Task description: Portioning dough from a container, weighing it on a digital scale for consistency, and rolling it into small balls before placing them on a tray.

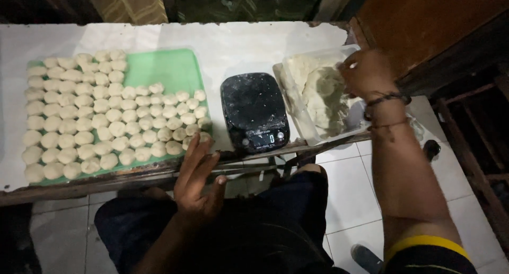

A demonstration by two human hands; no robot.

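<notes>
The right hand hides part of the dough mass.

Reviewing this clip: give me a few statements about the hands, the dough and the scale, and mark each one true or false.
1. The right hand is in the mass of dough in the clear container. True.
2. A dough ball sits on the black scale. False: its platform is bare.
3. The left hand is at the table's front edge by the green tray. True.
4. The green tray is full of dough balls. False: its far right part is bare.
5. The scale stands left of the tray. False: it is between tray and container.
</notes>
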